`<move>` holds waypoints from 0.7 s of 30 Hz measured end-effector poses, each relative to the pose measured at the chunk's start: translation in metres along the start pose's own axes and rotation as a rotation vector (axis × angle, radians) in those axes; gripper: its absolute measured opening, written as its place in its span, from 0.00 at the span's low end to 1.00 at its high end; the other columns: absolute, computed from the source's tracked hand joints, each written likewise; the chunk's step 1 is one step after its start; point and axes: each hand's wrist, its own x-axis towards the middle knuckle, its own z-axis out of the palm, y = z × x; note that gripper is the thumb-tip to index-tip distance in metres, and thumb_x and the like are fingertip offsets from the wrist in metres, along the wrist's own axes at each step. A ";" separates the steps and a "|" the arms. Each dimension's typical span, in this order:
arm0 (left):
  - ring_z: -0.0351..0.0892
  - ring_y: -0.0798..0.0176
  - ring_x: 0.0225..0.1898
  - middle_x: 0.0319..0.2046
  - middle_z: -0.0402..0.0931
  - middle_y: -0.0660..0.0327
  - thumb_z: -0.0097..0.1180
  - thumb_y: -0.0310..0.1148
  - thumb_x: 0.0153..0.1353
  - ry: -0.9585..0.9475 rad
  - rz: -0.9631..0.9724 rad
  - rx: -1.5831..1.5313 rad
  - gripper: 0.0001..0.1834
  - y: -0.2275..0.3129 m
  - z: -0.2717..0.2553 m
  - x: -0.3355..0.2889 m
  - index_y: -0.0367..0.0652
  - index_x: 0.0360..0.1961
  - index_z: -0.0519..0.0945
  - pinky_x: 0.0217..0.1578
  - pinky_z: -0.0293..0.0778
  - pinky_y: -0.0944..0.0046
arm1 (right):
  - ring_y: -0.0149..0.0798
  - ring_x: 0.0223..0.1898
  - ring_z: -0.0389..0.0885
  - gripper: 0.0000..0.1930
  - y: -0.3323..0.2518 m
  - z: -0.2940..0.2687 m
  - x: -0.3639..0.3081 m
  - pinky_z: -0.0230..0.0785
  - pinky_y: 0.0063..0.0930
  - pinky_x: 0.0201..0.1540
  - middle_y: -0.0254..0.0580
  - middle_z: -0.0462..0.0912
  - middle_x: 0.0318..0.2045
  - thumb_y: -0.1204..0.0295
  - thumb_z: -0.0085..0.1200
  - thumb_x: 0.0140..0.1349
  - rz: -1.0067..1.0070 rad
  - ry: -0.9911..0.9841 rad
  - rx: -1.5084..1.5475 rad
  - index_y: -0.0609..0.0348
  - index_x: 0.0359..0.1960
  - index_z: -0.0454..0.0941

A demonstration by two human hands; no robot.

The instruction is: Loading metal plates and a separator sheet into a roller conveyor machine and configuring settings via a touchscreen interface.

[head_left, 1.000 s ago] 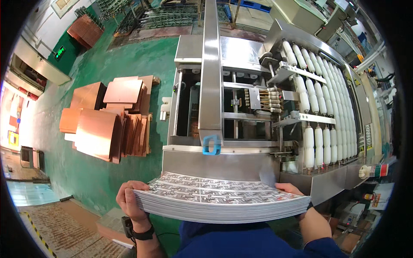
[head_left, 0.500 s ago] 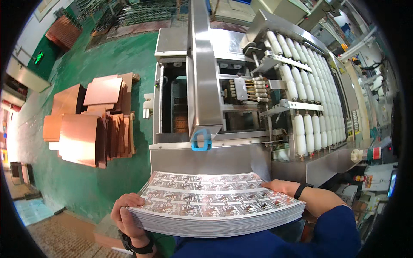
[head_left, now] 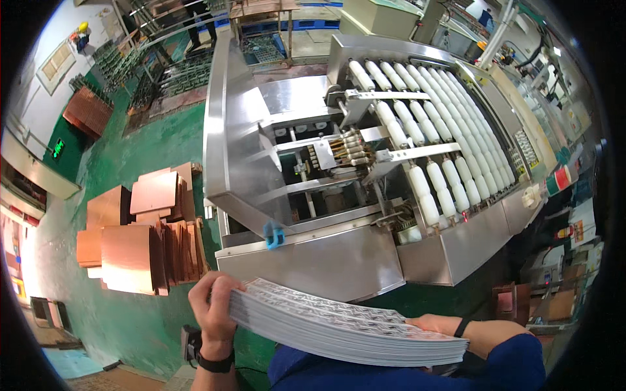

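Across my front I carry a thick stack of patterned panels (head_left: 345,335), which look like circuit board sheets with a repeating silvery print and pale edges. The stack is tilted, its left end higher, and bows slightly. My left hand (head_left: 214,303) is closed around the left end, fingers curled over the corner. On the far right edge, my right hand (head_left: 433,324) grips the stack; part of its fingers is hidden by the panels. Just beyond the stack stands a metal machine (head_left: 306,264) with rows of white rollers (head_left: 427,189).
A raised metal cover (head_left: 228,143) with a blue handle (head_left: 274,236) stands over the machine's left end. Copper-coloured sheets (head_left: 127,257) are piled on the green floor (head_left: 150,326) to the left. Racks (head_left: 173,81) stand farther back.
The stack has gone from nearly level to tilted, its left end raised with my left hand. My view has shifted, so the machine appears turned and the cover shows its broad face.
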 end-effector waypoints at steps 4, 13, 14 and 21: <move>0.74 0.66 0.26 0.23 0.79 0.58 0.46 0.39 0.66 -0.189 0.070 0.053 0.21 0.042 0.054 0.006 0.35 0.22 0.80 0.33 0.67 0.67 | 0.32 0.34 0.83 0.23 0.057 -0.033 -0.011 0.79 0.28 0.37 0.39 0.87 0.40 0.55 0.43 0.78 -0.036 -0.051 0.051 0.64 0.48 0.82; 0.71 0.70 0.22 0.20 0.76 0.63 0.52 0.46 0.66 -0.432 0.456 0.060 0.23 0.137 0.162 0.080 0.38 0.23 0.80 0.26 0.63 0.69 | 0.33 0.45 0.82 0.24 0.090 -0.044 0.031 0.75 0.30 0.50 0.41 0.84 0.47 0.55 0.39 0.79 -0.495 -0.287 0.192 0.62 0.55 0.80; 0.71 0.70 0.22 0.20 0.75 0.64 0.52 0.46 0.66 -0.424 0.382 0.051 0.23 0.146 0.167 0.093 0.38 0.23 0.79 0.26 0.63 0.69 | 0.33 0.45 0.82 0.24 0.078 -0.036 0.031 0.75 0.30 0.50 0.41 0.84 0.47 0.55 0.39 0.79 -0.516 -0.331 0.214 0.62 0.55 0.80; 0.71 0.71 0.23 0.21 0.74 0.66 0.54 0.45 0.65 -0.538 0.474 0.044 0.21 0.186 0.209 0.223 0.38 0.24 0.79 0.26 0.63 0.68 | 0.36 0.45 0.82 0.24 -0.038 0.034 0.033 0.76 0.31 0.49 0.43 0.84 0.47 0.54 0.40 0.78 -0.584 -0.701 0.408 0.61 0.55 0.80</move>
